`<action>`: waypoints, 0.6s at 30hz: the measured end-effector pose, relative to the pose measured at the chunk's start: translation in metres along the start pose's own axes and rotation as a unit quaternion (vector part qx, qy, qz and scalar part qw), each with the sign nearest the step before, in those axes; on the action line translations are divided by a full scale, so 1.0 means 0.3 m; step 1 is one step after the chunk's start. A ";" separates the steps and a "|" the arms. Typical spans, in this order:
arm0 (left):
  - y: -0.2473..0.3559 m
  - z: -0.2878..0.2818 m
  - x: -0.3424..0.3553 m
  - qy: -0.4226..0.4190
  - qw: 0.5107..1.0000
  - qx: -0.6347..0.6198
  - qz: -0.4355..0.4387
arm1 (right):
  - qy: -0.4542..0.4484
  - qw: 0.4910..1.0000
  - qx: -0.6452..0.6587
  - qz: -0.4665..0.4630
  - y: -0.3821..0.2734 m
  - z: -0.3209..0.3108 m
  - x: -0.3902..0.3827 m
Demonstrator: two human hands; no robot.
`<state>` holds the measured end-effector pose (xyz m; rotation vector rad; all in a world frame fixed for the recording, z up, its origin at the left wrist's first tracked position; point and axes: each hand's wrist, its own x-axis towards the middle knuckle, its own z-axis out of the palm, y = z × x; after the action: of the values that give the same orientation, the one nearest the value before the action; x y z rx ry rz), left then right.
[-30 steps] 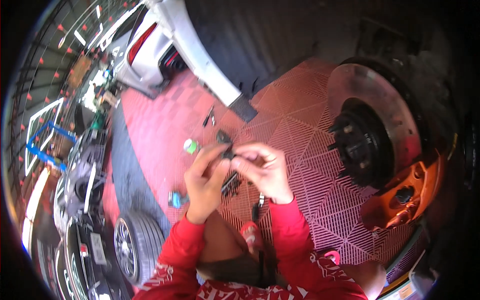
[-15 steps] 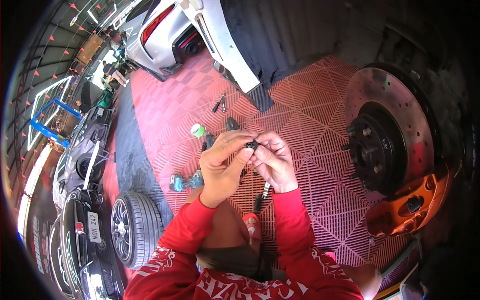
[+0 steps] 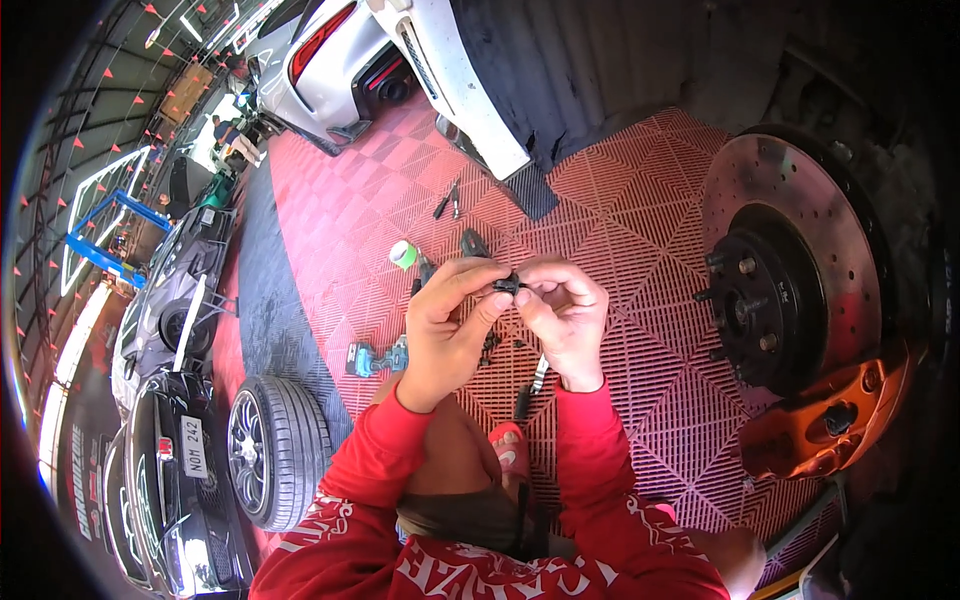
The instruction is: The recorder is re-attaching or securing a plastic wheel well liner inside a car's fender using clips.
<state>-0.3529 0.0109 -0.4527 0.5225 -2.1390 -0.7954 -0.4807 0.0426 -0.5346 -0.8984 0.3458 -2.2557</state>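
Both hands meet in front of me, raised over the red floor. Between them is a small black plastic piece that looks like a trim clip (image 3: 510,284). My left hand (image 3: 446,325) pinches one side of it with thumb and index finger. The other side is pinched by the thumb and fingertips of my right hand (image 3: 566,320). Fingers partly cover the piece, so its full shape is hidden. Below the hands, several small black pieces (image 3: 489,346) lie on the floor, beside a tool with a dark handle and silver end (image 3: 532,386).
A drilled brake disc (image 3: 835,230) with an orange caliper (image 3: 815,425) stands at the right. A teal power tool (image 3: 376,359), a green-and-white round object (image 3: 403,254) and hand tools (image 3: 447,202) lie on the tiles. A wheel (image 3: 280,452) sits at the left near parked cars.
My fingers have drawn slightly apart, and more of the black piece shows between them. My right hand has shifted a little to the right. The view has also moved slightly.
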 end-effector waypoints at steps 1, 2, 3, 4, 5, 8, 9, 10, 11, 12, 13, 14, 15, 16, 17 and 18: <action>0.004 0.001 0.001 0.005 1.000 0.005 0.002 | 0.000 1.000 0.000 0.001 0.002 -0.002 -0.001; 0.008 0.003 0.002 0.005 1.000 0.005 0.001 | 0.000 0.998 -0.051 -0.033 0.006 -0.005 0.000; 0.013 0.004 0.004 0.010 1.000 -0.005 -0.012 | -0.001 0.992 -0.102 -0.068 0.008 -0.008 0.002; 0.016 0.004 0.003 0.015 0.999 -0.014 -0.026 | -0.001 0.993 -0.102 -0.067 0.005 -0.004 0.005; 0.016 0.005 0.001 0.015 0.999 -0.013 -0.026 | -0.006 0.990 -0.110 -0.086 -0.001 0.001 0.011; 0.017 0.016 -0.001 0.035 0.998 -0.028 -0.043 | -0.030 0.991 -0.108 -0.071 0.000 -0.032 0.008; 0.020 0.021 0.001 0.032 0.998 -0.019 -0.045 | -0.050 0.993 -0.097 -0.037 -0.004 -0.051 0.007; 0.021 0.020 0.003 0.029 0.998 -0.010 -0.047 | -0.050 0.993 -0.097 -0.039 -0.013 -0.060 0.008; 0.022 0.018 0.005 0.029 0.998 -0.010 -0.046 | -0.073 0.996 -0.058 -0.008 -0.025 -0.067 0.011; 0.022 0.015 0.007 0.020 1.000 0.009 -0.019 | -0.097 0.995 -0.018 0.022 -0.038 -0.069 0.013; 0.019 -0.003 0.012 0.015 0.999 0.033 0.010 | -0.103 0.994 -0.013 0.018 -0.047 -0.054 0.018; 0.013 -0.024 0.007 0.006 1.000 0.019 0.012 | -0.096 0.994 0.030 0.043 -0.061 -0.032 0.015; 0.010 -0.035 0.013 0.013 0.999 0.027 0.017 | -0.090 0.991 0.074 0.069 -0.065 -0.011 0.011; 0.007 -0.038 0.009 -0.014 0.998 0.045 0.032 | -0.138 0.988 0.003 0.068 -0.054 -0.059 0.007; 0.014 -0.040 0.014 -0.040 0.996 0.065 0.048 | -0.139 0.985 0.022 0.097 -0.083 -0.068 0.007; 0.017 -0.023 0.026 -0.041 0.995 0.069 0.064 | -0.130 0.986 0.039 0.095 -0.068 -0.101 -0.002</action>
<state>-0.3528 0.0073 -0.4416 0.4241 -2.2887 -0.6108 -0.5111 0.0579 -0.5474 -1.0580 0.2127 -1.9377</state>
